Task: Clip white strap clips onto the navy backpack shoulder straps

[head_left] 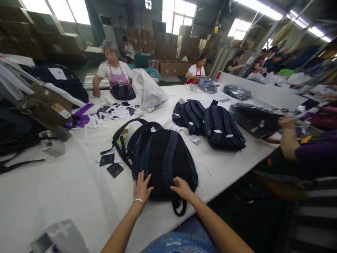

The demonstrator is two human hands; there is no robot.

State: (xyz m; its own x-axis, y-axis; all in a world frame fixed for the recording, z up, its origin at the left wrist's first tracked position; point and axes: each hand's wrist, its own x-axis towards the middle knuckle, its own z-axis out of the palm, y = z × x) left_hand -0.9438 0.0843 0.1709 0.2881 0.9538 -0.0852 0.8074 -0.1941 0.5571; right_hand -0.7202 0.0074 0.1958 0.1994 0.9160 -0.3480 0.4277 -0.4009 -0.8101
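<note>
A dark navy and black backpack (pixel 184 154) lies on the white table in front of me, its padded shoulder straps facing up and its top loop (pixel 180 211) hanging toward me. My left hand (pixel 142 186) rests on its lower left part with fingers spread, holding nothing. At the lower right, my right hand (pixel 181 188) pinches the edge of the right shoulder strap (pixel 169 161) between thumb and curled fingers. Black square hang tags (pixel 115 170) lie on the table just left of the bag. Another dark bag with looped straps (pixel 122 140) sits against its far left side.
Two more navy backpacks (pixel 222 126) lie beyond, to the right. Bagged packs (pixel 237 91) line the far edge. Scattered labels (pixel 118 111) and a white plastic bag (pixel 149 89) lie ahead. A brown bag (pixel 47 103) stands left. Co-workers (pixel 116 70) sit opposite; another's arm (pixel 288 138) reaches in right.
</note>
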